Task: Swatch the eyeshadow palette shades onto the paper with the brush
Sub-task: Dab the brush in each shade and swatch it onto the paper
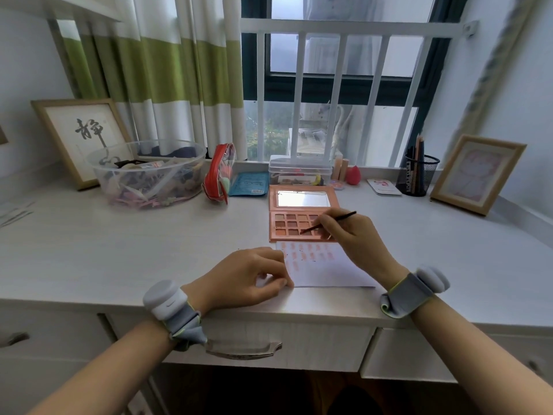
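Observation:
A peach eyeshadow palette (pixel 282 232) lies open on the white desk, its mirrored lid (pixel 303 199) folded back toward the window. My right hand (pixel 350 238) grips a thin dark brush (pixel 332 221), whose tip rests in a pan in the palette's lower row. Just in front of the palette lies a white paper (pixel 326 274) carrying several rows of pinkish swatches. My left hand (pixel 248 277) rests loosely curled on the paper's left edge, fingertips touching the sheet, and holds nothing.
A clear bowl of clutter (pixel 149 172), a red pouch (pixel 220 172), a blue packet (pixel 250 184), a clear box (pixel 299 170), a sponge (pixel 353 175), a mesh pencil cup (pixel 417 175) and two picture frames (pixel 77 136) (pixel 478 172) line the back of the desk. Drawer handle (pixel 242 350) sits below the edge.

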A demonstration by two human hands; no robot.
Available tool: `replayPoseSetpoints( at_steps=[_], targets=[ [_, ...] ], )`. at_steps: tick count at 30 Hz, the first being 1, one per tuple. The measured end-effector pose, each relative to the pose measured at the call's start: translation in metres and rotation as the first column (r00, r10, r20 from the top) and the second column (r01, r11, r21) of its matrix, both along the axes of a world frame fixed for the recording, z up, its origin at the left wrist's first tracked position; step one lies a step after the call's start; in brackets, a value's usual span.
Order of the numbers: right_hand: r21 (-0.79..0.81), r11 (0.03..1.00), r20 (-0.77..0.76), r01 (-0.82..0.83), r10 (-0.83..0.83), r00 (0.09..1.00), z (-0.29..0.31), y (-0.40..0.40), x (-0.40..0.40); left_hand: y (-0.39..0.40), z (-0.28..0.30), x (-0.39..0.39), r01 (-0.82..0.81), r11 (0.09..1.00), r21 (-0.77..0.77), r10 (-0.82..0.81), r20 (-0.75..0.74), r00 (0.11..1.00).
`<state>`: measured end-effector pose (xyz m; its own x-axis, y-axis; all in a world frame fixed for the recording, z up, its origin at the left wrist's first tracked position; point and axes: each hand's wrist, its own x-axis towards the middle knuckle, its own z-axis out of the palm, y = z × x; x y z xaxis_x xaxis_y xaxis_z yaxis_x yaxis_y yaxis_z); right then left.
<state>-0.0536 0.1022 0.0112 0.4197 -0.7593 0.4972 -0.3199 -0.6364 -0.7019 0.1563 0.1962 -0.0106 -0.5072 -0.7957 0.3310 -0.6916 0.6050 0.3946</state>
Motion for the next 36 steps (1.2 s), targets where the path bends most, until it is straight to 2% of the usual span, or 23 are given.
replayPoseSetpoints(
  at_steps=[3,7,14,18,21,26,30,36],
  targets=[
    [0.02,0.994,-0.052,0.104,-0.103,0.993,0.0,-0.016,0.001,-0.002,0.002,-0.003,0.005,1.0,-0.003,-0.005,0.059,0.998],
    [0.011,0.986,-0.111,0.165,-0.163,0.98,-0.001,-0.026,0.004,-0.005,0.004,-0.009,-0.014,0.999,-0.031,0.017,0.098,0.995],
    [-0.046,0.983,-0.196,0.18,-0.186,0.963,-0.008,-0.027,0.007,-0.009,0.005,-0.011,-0.005,0.999,-0.044,0.009,0.091,0.996],
    [0.028,0.988,-0.107,0.153,-0.149,0.983,-0.006,-0.026,0.005,-0.01,0.004,-0.011,-0.006,0.999,-0.037,0.009,0.089,0.996],
    [0.002,0.988,-0.067,0.154,-0.154,0.986,-0.003,-0.026,0.007,-0.01,0.003,-0.011,-0.009,0.999,-0.042,0.012,0.088,0.996],
    [0.023,0.988,-0.104,0.154,-0.151,0.983,-0.009,-0.029,0.011,-0.01,0.003,-0.011,-0.009,0.999,-0.05,0.013,0.084,0.996],
    [0.072,0.99,-0.073,0.122,-0.117,0.99,-0.007,-0.03,0.01,-0.01,0.003,-0.012,-0.011,0.998,-0.058,0.016,0.083,0.996],
    [0.044,0.993,-0.092,0.107,-0.102,0.99,-0.009,-0.028,0.013,-0.009,0.003,-0.013,-0.013,0.998,-0.066,0.018,0.086,0.996]
  ],
)
